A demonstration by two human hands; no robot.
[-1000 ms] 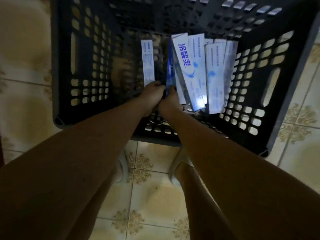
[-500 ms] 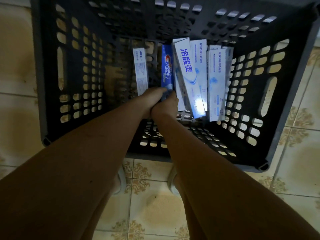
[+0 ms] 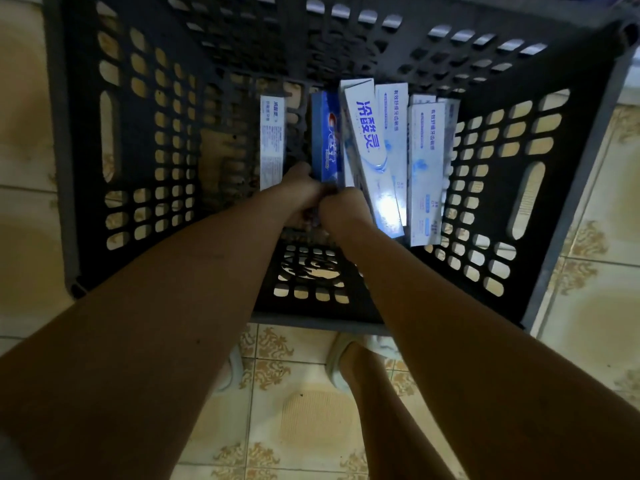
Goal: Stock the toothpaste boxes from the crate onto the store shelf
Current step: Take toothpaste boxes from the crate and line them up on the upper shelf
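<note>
A dark perforated plastic crate [image 3: 79, 174] stands on the tiled floor below me. Inside it lie several toothpaste boxes. A blue toothpaste box [image 3: 323, 140] sits in the middle, a narrow white box [image 3: 272, 140] to its left, and white boxes [image 3: 369, 143] with one more white box [image 3: 425, 168] to its right. My left hand [image 3: 299, 192] and my right hand [image 3: 344, 209] are pressed together at the blue box's near end, fingers curled round it. The fingertips are lost in shadow.
The crate's walls rise high on all sides around the hands. Patterned beige floor tiles [image 3: 311, 420] surround it. My feet in light slippers [image 3: 337, 365] stand just in front of the crate's near rim [image 3: 311, 322].
The blue box has turned from edge-on to face up between my hands. Both hands stay at its near end, now closed tighter together. The view has moved closer to the crate.
</note>
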